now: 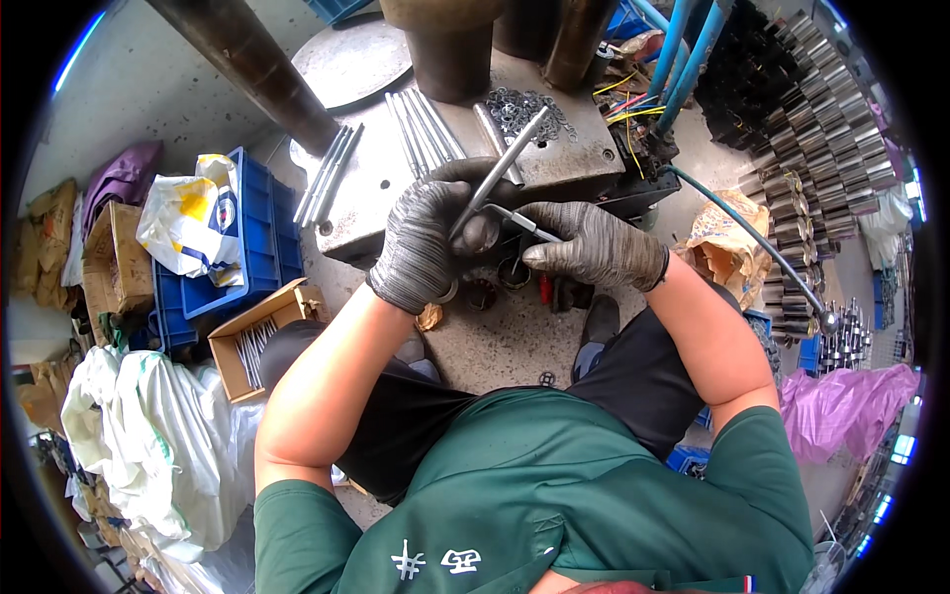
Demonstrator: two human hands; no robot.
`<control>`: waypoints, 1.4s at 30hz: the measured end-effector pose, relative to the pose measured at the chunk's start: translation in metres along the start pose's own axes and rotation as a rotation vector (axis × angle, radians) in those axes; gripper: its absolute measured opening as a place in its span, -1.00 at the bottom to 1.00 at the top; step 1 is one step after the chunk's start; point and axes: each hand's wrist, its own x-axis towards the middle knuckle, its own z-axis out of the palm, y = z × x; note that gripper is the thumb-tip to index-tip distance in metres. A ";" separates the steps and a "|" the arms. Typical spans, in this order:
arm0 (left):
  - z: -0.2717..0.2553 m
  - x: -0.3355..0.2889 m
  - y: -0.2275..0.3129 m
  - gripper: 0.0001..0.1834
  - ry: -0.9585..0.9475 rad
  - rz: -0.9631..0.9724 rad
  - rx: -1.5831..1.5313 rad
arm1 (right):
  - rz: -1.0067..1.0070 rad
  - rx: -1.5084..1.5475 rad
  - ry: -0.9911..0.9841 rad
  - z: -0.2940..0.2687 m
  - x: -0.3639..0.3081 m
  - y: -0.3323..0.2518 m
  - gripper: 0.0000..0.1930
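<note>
In a worn grey knit glove, my left hand (414, 238) is closed around a smooth metal rod (511, 158), which slants up and to the right over the front of the steel block. My right hand (599, 245), gloved the same way, pinches a slim metal tool (532, 226) with a bent tip. That tip meets or nearly meets the rod's lower part; contact is unclear. Beyond my hands, several similar rods (426, 131) lie side by side on the steel block (584, 163). Next to them is a heap of small dark rings (524, 111).
More rods (330, 174) lie at the block's left end. Thick steel columns (450, 54) rise behind. At left stand blue crates (267, 213) and an open cardboard box (247, 337) of thin metal pieces. A green hose (742, 230) and stacked metal cylinders (816, 119) are at right.
</note>
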 end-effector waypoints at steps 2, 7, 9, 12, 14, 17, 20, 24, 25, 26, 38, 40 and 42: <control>-0.009 -0.001 0.001 -0.46 0.004 0.001 -0.047 | 0.033 0.281 -0.080 0.001 -0.001 -0.008 -0.46; -0.021 0.003 0.012 -0.37 -0.171 0.045 -0.211 | -0.146 -0.708 0.288 -0.014 -0.006 -0.007 -0.69; -0.022 0.000 0.014 -0.37 -0.235 0.059 -0.217 | -0.252 -0.854 0.393 -0.027 -0.006 0.004 -0.70; -0.001 -0.008 0.016 -0.32 -0.077 0.119 -0.154 | -0.307 -0.897 0.486 -0.043 -0.006 0.011 -0.73; -0.003 -0.013 0.017 -0.29 -0.065 0.148 -0.127 | -0.307 -0.946 0.516 -0.052 -0.003 0.014 -0.76; -0.012 -0.009 0.013 -0.32 -0.023 0.092 -0.144 | -0.266 -0.963 0.518 -0.064 -0.005 0.022 -0.76; -0.016 -0.002 0.006 -0.37 -0.041 0.092 -0.179 | -0.244 -1.014 0.550 -0.072 0.000 0.036 -0.75; -0.009 -0.003 0.004 -0.44 -0.090 0.094 -0.229 | -0.273 -1.127 0.525 -0.079 0.009 0.053 -0.71; -0.006 -0.004 0.005 -0.44 -0.061 0.103 -0.192 | -0.283 -1.153 0.516 -0.079 0.013 0.056 -0.71; -0.004 -0.006 0.006 -0.45 -0.032 0.111 -0.155 | -0.293 -1.180 0.506 -0.079 0.015 0.058 -0.70; -0.011 -0.009 0.010 -0.47 -0.037 0.110 -0.105 | -0.405 -1.172 0.590 -0.057 0.015 0.060 -0.77; -0.013 -0.005 0.007 -0.50 0.040 0.084 -0.104 | -0.337 -1.026 0.593 -0.055 0.014 0.058 -0.80; -0.013 -0.003 0.004 -0.58 0.068 0.081 -0.148 | -0.271 -0.881 0.594 -0.049 0.014 0.058 -0.83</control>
